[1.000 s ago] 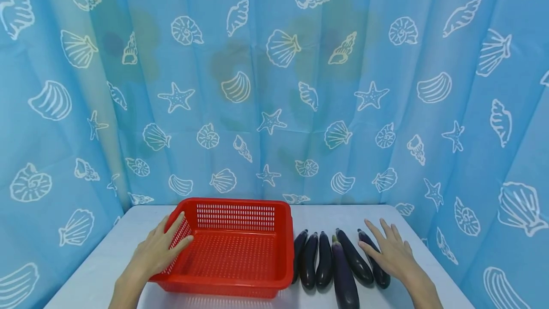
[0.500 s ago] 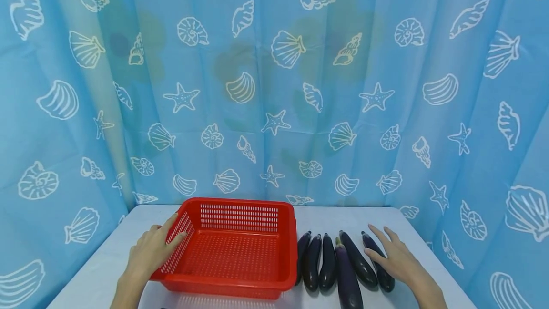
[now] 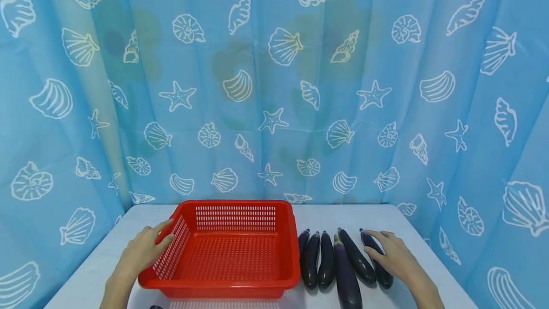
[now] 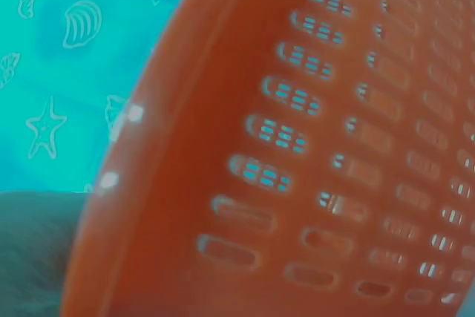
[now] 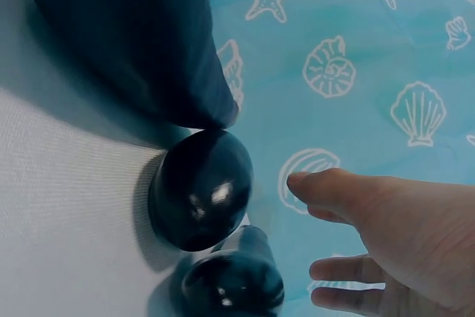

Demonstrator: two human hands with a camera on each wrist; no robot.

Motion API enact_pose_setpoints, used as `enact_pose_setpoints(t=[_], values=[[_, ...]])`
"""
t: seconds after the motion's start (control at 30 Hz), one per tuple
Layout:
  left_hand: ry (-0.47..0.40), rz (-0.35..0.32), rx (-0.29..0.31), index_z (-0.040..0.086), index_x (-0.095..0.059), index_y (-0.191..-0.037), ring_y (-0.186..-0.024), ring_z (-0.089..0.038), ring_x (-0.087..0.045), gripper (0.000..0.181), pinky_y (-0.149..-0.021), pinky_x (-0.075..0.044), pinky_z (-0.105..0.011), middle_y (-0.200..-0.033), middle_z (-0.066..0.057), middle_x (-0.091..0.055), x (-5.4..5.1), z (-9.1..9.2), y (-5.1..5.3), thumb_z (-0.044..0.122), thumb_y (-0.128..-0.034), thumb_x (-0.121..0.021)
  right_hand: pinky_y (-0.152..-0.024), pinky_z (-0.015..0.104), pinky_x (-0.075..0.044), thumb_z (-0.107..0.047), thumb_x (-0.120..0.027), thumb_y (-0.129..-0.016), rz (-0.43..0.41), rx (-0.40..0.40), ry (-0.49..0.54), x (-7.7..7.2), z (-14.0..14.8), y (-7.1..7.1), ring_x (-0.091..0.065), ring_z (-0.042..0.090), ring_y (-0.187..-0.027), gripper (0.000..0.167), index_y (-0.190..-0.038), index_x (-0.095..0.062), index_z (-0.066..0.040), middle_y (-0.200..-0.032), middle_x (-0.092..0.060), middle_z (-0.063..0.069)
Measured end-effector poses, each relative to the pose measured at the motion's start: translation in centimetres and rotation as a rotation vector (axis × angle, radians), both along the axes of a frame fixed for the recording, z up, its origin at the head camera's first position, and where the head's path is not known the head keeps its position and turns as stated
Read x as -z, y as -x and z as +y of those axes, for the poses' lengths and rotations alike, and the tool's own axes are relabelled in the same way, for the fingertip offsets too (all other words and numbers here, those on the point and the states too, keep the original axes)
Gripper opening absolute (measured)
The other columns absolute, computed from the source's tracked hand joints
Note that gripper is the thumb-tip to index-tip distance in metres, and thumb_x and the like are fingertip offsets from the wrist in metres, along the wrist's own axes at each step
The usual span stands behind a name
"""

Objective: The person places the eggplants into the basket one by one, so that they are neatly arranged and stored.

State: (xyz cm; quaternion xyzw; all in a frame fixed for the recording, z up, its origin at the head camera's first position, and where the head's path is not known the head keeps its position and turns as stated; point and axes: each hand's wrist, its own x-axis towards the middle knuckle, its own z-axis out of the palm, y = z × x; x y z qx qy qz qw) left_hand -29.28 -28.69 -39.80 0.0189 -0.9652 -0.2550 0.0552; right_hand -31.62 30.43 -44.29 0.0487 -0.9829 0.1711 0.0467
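A red perforated basket point(image 3: 236, 256) stands on the white table, and its side wall point(image 4: 185, 146) fills much of the left wrist view. My left hand point(image 3: 139, 254) is at the basket's left rim, fingers extended, thumb overlapping the wall; contact is unclear. Several dark eggplants point(image 3: 347, 275) lie side by side right of the basket. My right hand point(image 3: 396, 256) is beside the rightmost eggplant point(image 3: 383, 273), partly covering its upper end. In the right wrist view this hand point(image 5: 415, 235) has its thumb and fingers apart, holding nothing, near rounded eggplant ends point(image 5: 200, 191).
A blue curtain point(image 3: 274, 85) with white shell and starfish prints hangs behind and around the table point(image 3: 343, 213). A small dark tip point(image 3: 156, 307) shows at the bottom edge of the head view, in front of the basket's left part.
The basket's front left corner has come left and slightly nearer, squaring its front edge. My left hand has shifted left with it. My right hand's fingers now reach across the rightmost eggplant's upper end.
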Motion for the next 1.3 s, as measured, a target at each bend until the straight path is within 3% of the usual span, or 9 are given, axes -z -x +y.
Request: enact_pose_setpoints(t=[0.1, 0.3, 0.47, 0.63, 0.8, 0.9, 1.3], values=[[-0.046, 0.021, 0.025, 0.005, -0.051, -0.141, -0.095, -0.033, -0.066, 0.055, -0.066, -0.061, -0.046, -0.121, -0.026, -0.061, 0.6, -0.3, 0.7, 0.030, -0.0928, -0.063, -0.092, 0.071, -0.043, -0.052, -0.057, -0.093, 0.022, 0.009, -0.008, 0.2, 0.2, 0.1, -0.047, 0.059, -0.119, 0.062, -0.139, -0.054, -0.009, -0.133, -0.050, 0.036], [-0.163, 0.057, 0.067, 0.009, -0.055, -0.137, -0.105, -0.034, -0.064, 0.042, -0.077, -0.061, -0.047, -0.134, -0.026, -0.057, 1.9, -1.3, 1.5, 0.025, -0.0981, -0.056, -0.088, 0.067, -0.047, -0.040, -0.061, -0.094, -0.023, 0.028, 0.003, 0.6, 0.2, 0.3, -0.055, 0.054, -0.110, 0.052, -0.135, -0.056, -0.009, -0.120, -0.057, 0.033], [-0.265, 0.054, 0.052, 0.010, -0.052, -0.139, -0.117, -0.040, -0.057, 0.040, -0.086, -0.058, -0.049, -0.144, -0.026, -0.049, 2.7, -1.9, 1.5, 0.024, -0.1024, -0.044, -0.088, 0.064, -0.049, -0.040, -0.062, -0.093, -0.083, 0.028, 0.011, 0.7, 0.0, 0.6, -0.058, 0.049, -0.108, 0.048, -0.130, -0.060, -0.011, -0.115, -0.061, 0.026], [-0.374, 0.028, 0.032, 0.010, -0.049, -0.142, -0.112, -0.034, -0.060, 0.041, -0.084, -0.060, -0.044, -0.146, -0.025, -0.047, 3.0, -1.7, 1.5, 0.020, -0.1023, -0.042, -0.091, 0.065, -0.046, -0.040, -0.062, -0.093, -0.099, -0.009, 0.038, 0.7, 0.3, 0.5, -0.053, 0.052, -0.118, 0.045, -0.125, -0.064, -0.008, -0.124, -0.061, 0.029], [-0.393, 0.036, 0.033, 0.010, -0.050, -0.142, -0.113, -0.034, -0.060, 0.041, -0.085, -0.059, -0.044, -0.147, -0.025, -0.046, 3.1, -1.7, 1.6, 0.019, -0.1025, -0.042, -0.072, 0.046, -0.058, -0.033, -0.065, -0.092, -0.190, 0.021, 0.116, 0.7, 0.5, 0.2, -0.065, 0.040, -0.099, 0.042, -0.126, -0.063, -0.008, -0.128, -0.057, 0.033], [-0.397, 0.043, 0.042, 0.010, -0.051, -0.141, -0.115, -0.034, -0.058, 0.041, -0.088, -0.058, -0.045, -0.147, -0.025, -0.045, 3.2, -1.7, 1.7, 0.018, -0.1028, -0.041, -0.056, 0.036, -0.058, -0.031, -0.067, -0.091, -0.236, 0.049, 0.167, 0.8, 0.7, 0.0, -0.067, 0.026, -0.081, 0.045, -0.128, -0.061, -0.007, -0.124, -0.054, 0.038], [-0.440, 0.043, 0.055, 0.010, -0.050, -0.142, -0.122, -0.041, -0.053, 0.041, -0.093, -0.056, -0.049, -0.150, -0.025, -0.041, 3.3, -1.8, 1.6, 0.019, -0.1031, -0.040, -0.057, 0.033, -0.058, -0.031, -0.070, -0.088, -0.276, 0.104, 0.196, 0.9, 0.9, 0.4, -0.065, 0.021, -0.076, 0.048, -0.128, -0.059, -0.007, -0.111, -0.059, 0.034]])
